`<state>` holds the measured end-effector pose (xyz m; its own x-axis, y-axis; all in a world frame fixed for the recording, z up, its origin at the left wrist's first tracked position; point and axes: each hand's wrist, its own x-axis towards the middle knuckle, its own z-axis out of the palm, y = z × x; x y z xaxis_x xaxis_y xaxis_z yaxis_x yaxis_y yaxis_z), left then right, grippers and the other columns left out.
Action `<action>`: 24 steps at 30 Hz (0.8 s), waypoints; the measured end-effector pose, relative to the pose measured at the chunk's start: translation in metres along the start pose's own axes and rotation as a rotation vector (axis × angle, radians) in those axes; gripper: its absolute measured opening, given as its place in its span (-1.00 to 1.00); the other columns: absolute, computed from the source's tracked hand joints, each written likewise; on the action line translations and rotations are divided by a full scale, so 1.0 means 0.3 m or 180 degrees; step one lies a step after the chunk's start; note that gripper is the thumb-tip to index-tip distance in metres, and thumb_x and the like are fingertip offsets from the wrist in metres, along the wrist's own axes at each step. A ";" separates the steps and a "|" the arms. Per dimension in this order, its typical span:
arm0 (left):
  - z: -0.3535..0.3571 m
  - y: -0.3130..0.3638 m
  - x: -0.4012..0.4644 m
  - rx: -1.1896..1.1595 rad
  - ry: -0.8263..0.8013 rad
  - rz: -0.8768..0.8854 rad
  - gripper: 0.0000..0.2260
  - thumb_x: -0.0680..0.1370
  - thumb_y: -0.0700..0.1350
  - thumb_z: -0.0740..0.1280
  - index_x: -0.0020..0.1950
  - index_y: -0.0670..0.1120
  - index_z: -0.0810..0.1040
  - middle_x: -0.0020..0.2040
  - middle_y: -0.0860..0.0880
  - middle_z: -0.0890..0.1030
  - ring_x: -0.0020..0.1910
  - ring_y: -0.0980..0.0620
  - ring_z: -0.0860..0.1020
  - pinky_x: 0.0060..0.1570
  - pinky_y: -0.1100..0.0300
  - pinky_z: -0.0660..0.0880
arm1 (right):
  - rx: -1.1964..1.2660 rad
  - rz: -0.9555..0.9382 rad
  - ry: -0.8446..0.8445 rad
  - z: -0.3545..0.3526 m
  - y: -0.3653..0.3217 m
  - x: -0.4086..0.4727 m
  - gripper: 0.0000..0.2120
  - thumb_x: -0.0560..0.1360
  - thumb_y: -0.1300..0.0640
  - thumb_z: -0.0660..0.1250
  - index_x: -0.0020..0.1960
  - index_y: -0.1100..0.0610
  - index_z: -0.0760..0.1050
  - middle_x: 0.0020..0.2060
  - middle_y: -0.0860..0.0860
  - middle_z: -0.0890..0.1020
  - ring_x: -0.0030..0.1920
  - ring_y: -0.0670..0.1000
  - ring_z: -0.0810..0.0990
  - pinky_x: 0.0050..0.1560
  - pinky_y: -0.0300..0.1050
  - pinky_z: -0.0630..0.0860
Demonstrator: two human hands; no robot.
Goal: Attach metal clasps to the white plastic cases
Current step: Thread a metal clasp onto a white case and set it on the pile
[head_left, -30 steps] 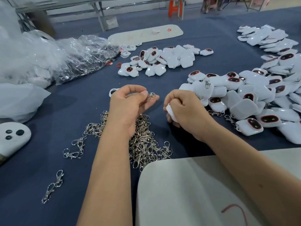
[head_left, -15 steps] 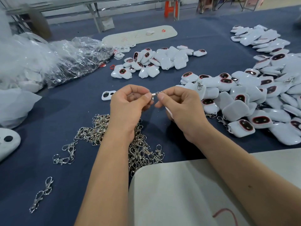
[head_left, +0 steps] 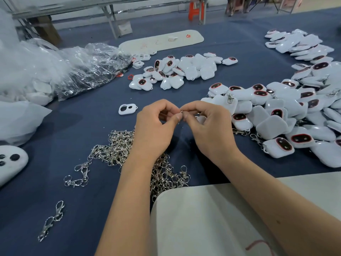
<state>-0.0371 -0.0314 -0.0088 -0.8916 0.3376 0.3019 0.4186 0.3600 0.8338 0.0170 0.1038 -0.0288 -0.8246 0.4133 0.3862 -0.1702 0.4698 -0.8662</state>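
My left hand [head_left: 155,130] and my right hand [head_left: 210,130] meet above the blue cloth, fingertips touching. Between them they pinch a small metal clasp [head_left: 181,112], only its tip showing. A white plastic case [head_left: 201,119] sits tucked in my right palm, mostly hidden by the fingers. A heap of loose metal clasps [head_left: 118,150] lies under my left wrist. A big pile of white cases [head_left: 287,115] spreads to the right, some with clasps on. A smaller pile of cases [head_left: 184,71] lies further back.
A single white case frame [head_left: 127,109] lies left of my hands. Stray clasps [head_left: 52,220] sit near the front left. Clear plastic bags [head_left: 60,71] fill the left side. A white board [head_left: 206,218] covers the near edge; another pale board [head_left: 162,41] lies at the back.
My hands have come together: the right hand, holding the case, moved left to meet the left hand's clasp. Both now pinch the clasp between their fingertips.
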 end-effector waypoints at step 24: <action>-0.020 -0.025 0.007 -0.0341 -0.0314 0.0080 -0.83 0.61 -0.28 0.34 -0.11 -0.08 0.62 -0.30 0.03 0.65 -0.25 0.06 0.62 -0.03 0.01 0.64 | 0.0649 0.0017 -0.0411 -0.011 0.025 0.013 -0.84 0.58 0.26 0.44 -0.15 0.08 0.66 -0.32 -0.12 0.65 -0.37 -0.16 0.42 -0.28 -0.32 0.36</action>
<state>-0.0431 -0.0386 -0.0115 -0.8576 0.4310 0.2808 0.4151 0.2573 0.8726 0.0142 0.1116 -0.0327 -0.8857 0.3061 0.3490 -0.2603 0.2951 -0.9193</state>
